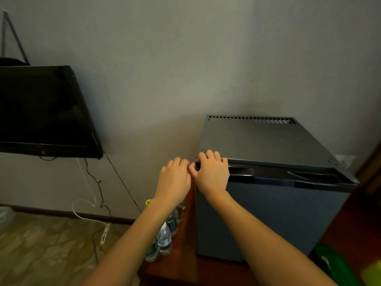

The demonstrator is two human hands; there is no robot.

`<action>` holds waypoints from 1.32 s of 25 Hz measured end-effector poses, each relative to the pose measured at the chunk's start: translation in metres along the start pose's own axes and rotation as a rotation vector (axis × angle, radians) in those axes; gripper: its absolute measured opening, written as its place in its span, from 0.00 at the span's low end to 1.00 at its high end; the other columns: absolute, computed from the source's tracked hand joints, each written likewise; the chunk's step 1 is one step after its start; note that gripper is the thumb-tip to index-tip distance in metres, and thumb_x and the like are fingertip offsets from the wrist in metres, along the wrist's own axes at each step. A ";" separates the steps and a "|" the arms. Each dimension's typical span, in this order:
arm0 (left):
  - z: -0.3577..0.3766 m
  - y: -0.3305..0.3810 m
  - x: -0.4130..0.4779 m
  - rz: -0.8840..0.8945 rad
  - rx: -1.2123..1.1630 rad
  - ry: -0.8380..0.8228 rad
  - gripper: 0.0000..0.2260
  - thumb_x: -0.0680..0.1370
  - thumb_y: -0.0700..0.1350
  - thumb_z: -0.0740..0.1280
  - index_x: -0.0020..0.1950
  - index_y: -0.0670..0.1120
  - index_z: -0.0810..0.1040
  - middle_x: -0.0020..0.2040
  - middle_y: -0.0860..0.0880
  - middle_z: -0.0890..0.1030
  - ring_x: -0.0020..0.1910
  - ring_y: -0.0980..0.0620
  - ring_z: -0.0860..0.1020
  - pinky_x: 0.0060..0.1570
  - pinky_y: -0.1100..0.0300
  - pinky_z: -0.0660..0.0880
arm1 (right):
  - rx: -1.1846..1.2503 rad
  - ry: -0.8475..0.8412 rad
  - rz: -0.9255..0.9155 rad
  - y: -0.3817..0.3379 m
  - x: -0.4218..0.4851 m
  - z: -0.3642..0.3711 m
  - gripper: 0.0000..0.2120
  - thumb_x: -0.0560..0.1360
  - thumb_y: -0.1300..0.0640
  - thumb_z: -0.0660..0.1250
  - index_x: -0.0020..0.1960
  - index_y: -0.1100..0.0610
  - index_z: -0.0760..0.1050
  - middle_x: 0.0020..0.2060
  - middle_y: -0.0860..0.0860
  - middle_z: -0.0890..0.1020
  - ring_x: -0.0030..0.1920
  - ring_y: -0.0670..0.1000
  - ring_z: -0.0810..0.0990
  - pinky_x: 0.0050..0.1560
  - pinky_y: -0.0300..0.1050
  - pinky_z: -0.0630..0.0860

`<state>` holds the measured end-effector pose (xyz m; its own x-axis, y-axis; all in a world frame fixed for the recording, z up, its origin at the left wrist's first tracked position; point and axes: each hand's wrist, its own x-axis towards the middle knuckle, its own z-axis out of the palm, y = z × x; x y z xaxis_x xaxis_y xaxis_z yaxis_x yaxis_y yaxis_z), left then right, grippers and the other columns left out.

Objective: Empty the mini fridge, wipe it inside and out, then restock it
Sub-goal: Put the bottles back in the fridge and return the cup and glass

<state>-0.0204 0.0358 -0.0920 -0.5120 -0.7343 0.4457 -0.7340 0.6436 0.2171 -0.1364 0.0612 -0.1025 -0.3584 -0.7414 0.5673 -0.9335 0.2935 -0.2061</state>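
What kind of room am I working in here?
Probably a hotel guest room: a grey metal mini fridge on a reddish wooden stand, clear plastic water bottles lined up beside it, and a black flat-screen television mounted on the wall.

It is dim in here. A soft glow lands on the plain pale grey wall point(185, 79) above the left hand point(174, 178) and the right hand point(212, 174), fading to murk toward the corners. The grey box-shaped metal mini fridge point(268, 139), right of the right hand, carries a dull sheen on top. Left of the left hand the black flat television screen point(41, 108) is nearly featureless. Straight edges lean outward near the borders, and the clear plastic water bottles point(164, 238) below the left wrist look soft, smeared.
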 end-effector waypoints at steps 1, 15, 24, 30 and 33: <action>0.000 -0.002 -0.004 0.009 -0.003 -0.010 0.13 0.80 0.46 0.56 0.63 0.48 0.73 0.57 0.50 0.75 0.57 0.49 0.73 0.56 0.55 0.71 | 0.012 -0.005 0.015 -0.002 0.001 -0.001 0.18 0.71 0.44 0.53 0.41 0.53 0.77 0.39 0.49 0.77 0.44 0.52 0.75 0.45 0.49 0.69; -0.026 -0.001 -0.055 0.065 -0.067 -0.081 0.08 0.78 0.43 0.63 0.55 0.50 0.77 0.50 0.52 0.78 0.49 0.52 0.76 0.44 0.60 0.69 | 0.307 -0.041 -0.262 0.006 -0.098 -0.075 0.12 0.74 0.46 0.60 0.39 0.51 0.77 0.35 0.45 0.72 0.40 0.47 0.70 0.38 0.43 0.65; -0.003 0.044 -0.077 -0.041 -0.156 -0.083 0.08 0.78 0.46 0.64 0.56 0.52 0.77 0.51 0.53 0.79 0.48 0.54 0.77 0.48 0.56 0.76 | 0.389 -0.387 -0.289 0.033 -0.116 -0.119 0.10 0.78 0.50 0.59 0.48 0.53 0.78 0.41 0.48 0.77 0.42 0.46 0.73 0.40 0.43 0.67; -0.008 0.060 -0.104 -0.040 -0.150 -0.103 0.08 0.76 0.44 0.63 0.53 0.51 0.79 0.49 0.52 0.81 0.48 0.49 0.79 0.46 0.52 0.76 | 0.398 -0.502 -0.313 0.050 -0.151 -0.159 0.10 0.78 0.48 0.60 0.40 0.48 0.74 0.34 0.43 0.73 0.36 0.42 0.71 0.35 0.35 0.65; -0.006 0.081 -0.111 0.052 -0.207 -0.094 0.08 0.76 0.43 0.64 0.51 0.51 0.80 0.49 0.52 0.81 0.47 0.49 0.79 0.46 0.53 0.75 | 0.396 -0.519 -0.293 0.065 -0.182 -0.191 0.09 0.77 0.45 0.61 0.40 0.45 0.74 0.34 0.40 0.74 0.39 0.41 0.72 0.41 0.35 0.69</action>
<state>-0.0208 0.1707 -0.1186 -0.5934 -0.7097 0.3798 -0.6034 0.7045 0.3737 -0.1290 0.3305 -0.0672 0.0394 -0.9767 0.2110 -0.8919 -0.1296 -0.4333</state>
